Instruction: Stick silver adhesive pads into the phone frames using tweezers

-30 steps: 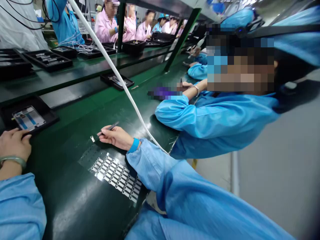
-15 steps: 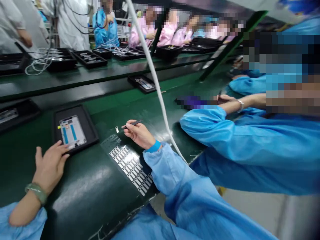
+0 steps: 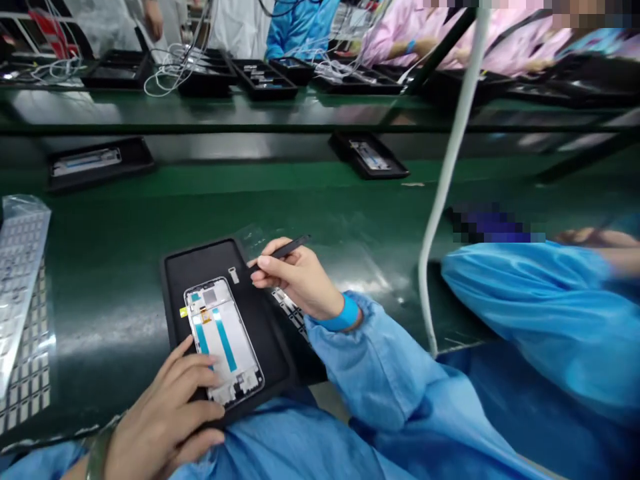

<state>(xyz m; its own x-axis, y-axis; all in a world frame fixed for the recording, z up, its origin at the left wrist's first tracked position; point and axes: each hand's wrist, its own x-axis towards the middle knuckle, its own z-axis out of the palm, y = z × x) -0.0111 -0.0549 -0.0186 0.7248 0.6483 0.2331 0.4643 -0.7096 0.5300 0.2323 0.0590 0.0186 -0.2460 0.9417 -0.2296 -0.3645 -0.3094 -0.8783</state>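
My right hand [image 3: 295, 277] is closed round black tweezers [image 3: 293, 247]. A small pale adhesive-like piece [image 3: 233, 275] is at their tip, above the upper right of a phone frame. The silver-white phone frame [image 3: 227, 333], with blue strips and a yellow tab, lies in a black tray [image 3: 265, 327]. My left hand [image 3: 170, 407] has its fingers spread, lying over the frame's lower left side and the tray's near edge. Partly hidden by the tray and my right hand is a clear sheet of small pale pieces [image 3: 290, 307].
At the left lie more sheets of small pieces [image 3: 23, 287]. Two black trays with phone frames, one far left [image 3: 100, 163] and one far right [image 3: 370, 157], stand along the back. A white cable [image 3: 450, 173] hangs right of my hand. A co-worker's blue sleeve [image 3: 540, 293] is beyond.
The black tray with the phone frame has come close to my body, with my left hand on it. My right hand, with tweezers and piece, is now over the tray. The view has turned left.
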